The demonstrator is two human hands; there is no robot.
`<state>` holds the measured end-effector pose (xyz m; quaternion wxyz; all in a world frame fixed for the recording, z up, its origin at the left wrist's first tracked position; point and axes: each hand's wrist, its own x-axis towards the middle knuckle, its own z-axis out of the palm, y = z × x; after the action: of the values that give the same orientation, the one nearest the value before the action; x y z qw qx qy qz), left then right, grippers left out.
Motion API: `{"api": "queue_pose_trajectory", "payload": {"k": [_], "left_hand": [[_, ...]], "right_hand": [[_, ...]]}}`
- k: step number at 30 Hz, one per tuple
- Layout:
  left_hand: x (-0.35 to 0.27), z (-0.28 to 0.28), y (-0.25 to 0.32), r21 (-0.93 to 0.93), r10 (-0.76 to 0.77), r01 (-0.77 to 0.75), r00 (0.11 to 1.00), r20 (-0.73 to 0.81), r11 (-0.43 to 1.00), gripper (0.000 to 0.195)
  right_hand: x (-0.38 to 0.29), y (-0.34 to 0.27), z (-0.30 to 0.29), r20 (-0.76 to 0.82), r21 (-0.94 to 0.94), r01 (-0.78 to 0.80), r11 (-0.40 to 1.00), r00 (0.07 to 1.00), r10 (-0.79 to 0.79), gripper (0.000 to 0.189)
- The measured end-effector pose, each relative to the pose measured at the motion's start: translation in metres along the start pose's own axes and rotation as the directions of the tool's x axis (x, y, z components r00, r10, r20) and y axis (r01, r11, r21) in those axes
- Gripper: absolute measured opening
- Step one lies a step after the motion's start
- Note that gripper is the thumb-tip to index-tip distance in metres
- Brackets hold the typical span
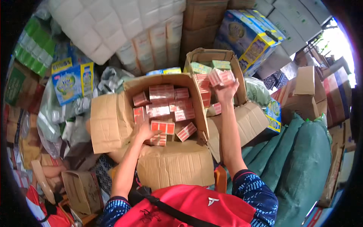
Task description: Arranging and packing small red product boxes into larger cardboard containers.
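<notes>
In the larger open cardboard box lie several small red packs, shrink-wrapped and shiny. My left hand reaches in at its front left, the thumb against a red pack; whether the fingers grip it is unclear. A loose pack lies tilted nearby. My right hand holds red-and-white striped packs over a smaller open box. Inside that one, red packs fill the left side, with green packs at the back.
Plump green woven sacks lean at the right. Blue-and-yellow cartons stand behind, beside white wrapped bundles. Box flaps spread toward me. A plastic bag and a small carton are at left, near another person's arm.
</notes>
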<state>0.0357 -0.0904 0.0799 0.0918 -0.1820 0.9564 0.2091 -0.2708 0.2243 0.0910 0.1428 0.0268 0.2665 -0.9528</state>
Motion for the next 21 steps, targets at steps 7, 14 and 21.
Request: {"api": "queue_pose_trajectory", "payload": {"k": [7, 14, 21], "left_hand": [[-0.015, 0.053, 0.03, 0.336, -0.098, 0.053, 0.988, 0.118, 0.94, 0.13], [-0.016, 0.059, 0.027, 0.482, 0.234, -0.316, 0.946, 0.223, 0.817, 0.138], [-0.004, 0.056, 0.032, 0.578, 0.401, -0.482, 0.875, 0.273, 0.659, 0.14]], "right_hand": [[-0.031, 0.013, 0.041, 0.269, -0.482, 0.265, 0.835, 0.952, -0.146, 0.064], [-0.038, 0.023, 0.048, 0.255, -0.7, 0.194, 0.687, 0.967, -0.014, 0.057], [-0.043, 0.03, 0.047, 0.288, -0.771, 0.19, 0.608, 0.955, 0.067, 0.059]]}}
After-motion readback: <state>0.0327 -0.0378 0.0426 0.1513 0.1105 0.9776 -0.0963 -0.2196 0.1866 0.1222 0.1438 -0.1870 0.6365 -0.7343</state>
